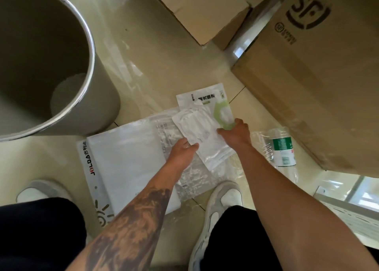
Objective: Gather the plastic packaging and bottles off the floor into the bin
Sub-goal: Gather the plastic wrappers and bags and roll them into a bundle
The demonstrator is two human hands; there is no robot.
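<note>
Left hand: centre of frame, thumb and fingers pinching the near edge of a clear plastic sleeve.
Right hand: just right of it, gripping the sleeve together with a white-and-green packet.
Large white bag: flat on the floor, lower left.
Bottle: lying right of centre.
Bin: upper left, upright.

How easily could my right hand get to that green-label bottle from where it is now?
Probably easily: the bottle lies on the floor just right of the right hand, with only crinkled clear plastic between. But that hand grips a packet.
</note>
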